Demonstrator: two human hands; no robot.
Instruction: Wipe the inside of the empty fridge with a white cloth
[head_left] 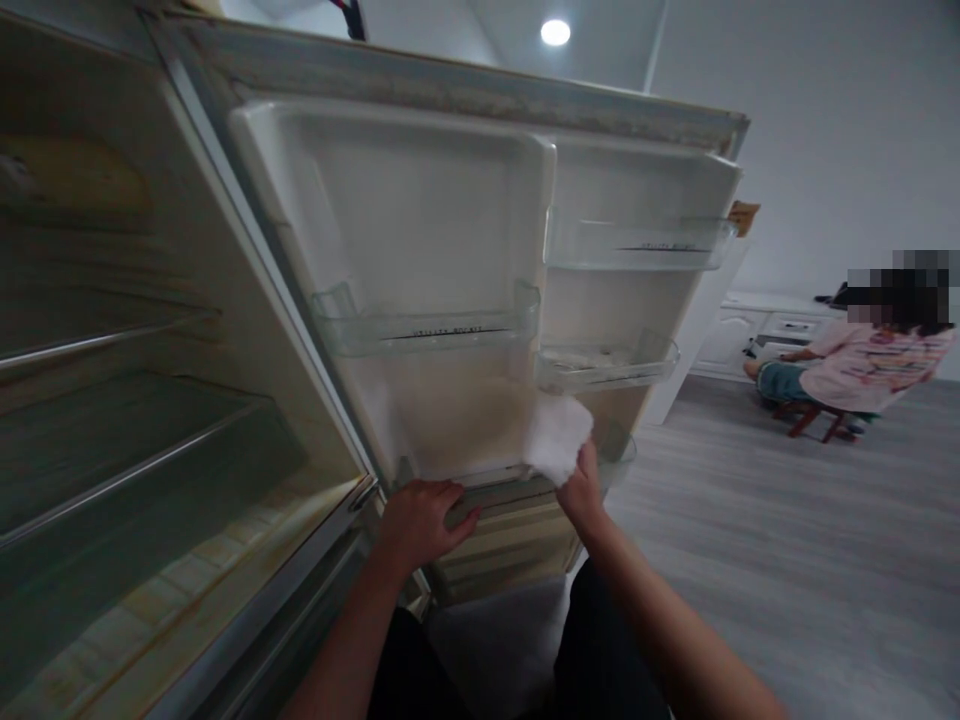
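White cloth at the low part of the fridge door

The fridge door [420,220] is open, and the white cloth [556,438] is in front of its low right part, by the low tray [517,492]. The right grip [581,488] is closed around the cloth, which puffs out past the fingers. The left grip [424,522] is on the low tray, fingers over the rim and thumb a bit apart. I cannot tell if it holds tight

The big upper part of the door looks mostly pale, so maybe that bit is done, but I cannot be sure. The middle right tray [607,370] has small spots in it. Brown marks show on the fridge's bottom edge [225,545], so I think there is work left there. The job looks only part done
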